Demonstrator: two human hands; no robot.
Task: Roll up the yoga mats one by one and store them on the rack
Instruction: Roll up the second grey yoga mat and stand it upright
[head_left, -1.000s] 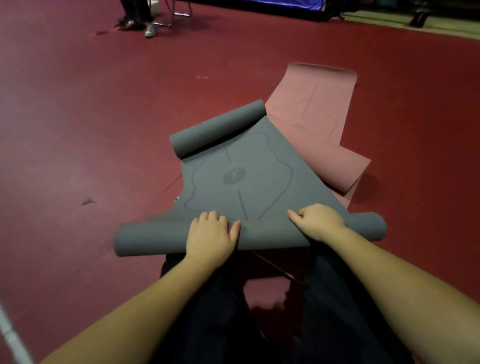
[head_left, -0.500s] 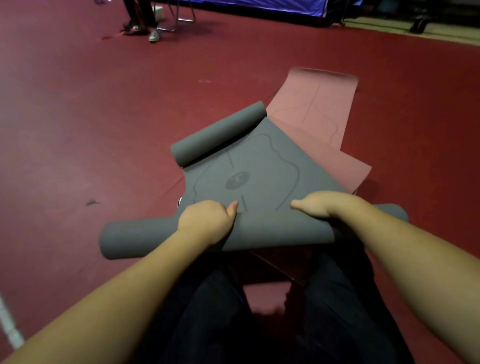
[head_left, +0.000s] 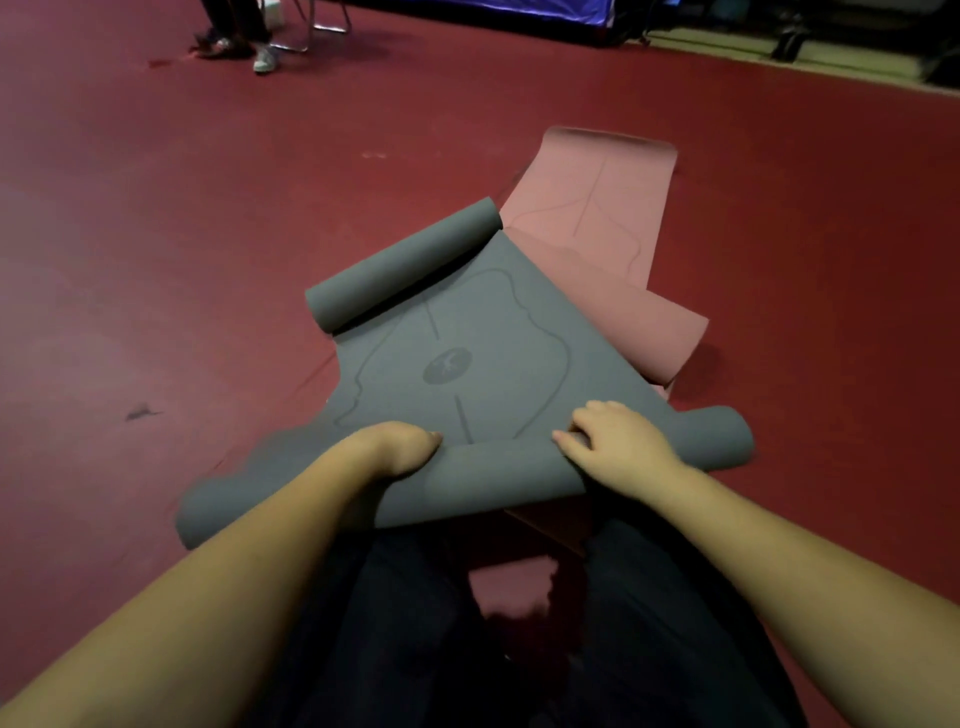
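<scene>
On the grey mat (head_left: 493, 332), both hands (head_left: 410, 447) (head_left: 618, 447) grip its roll; round logo unreadable.

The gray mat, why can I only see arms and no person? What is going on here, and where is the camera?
The camera sits on a person's head and looks down, so you see only their arms. The left hand and the right hand each have a grip on the near rolled end of the gray mat, which lies on the red floor. Its far end is curled up too. A pink mat lies partly under it. Far back, someone's feet show.
</scene>
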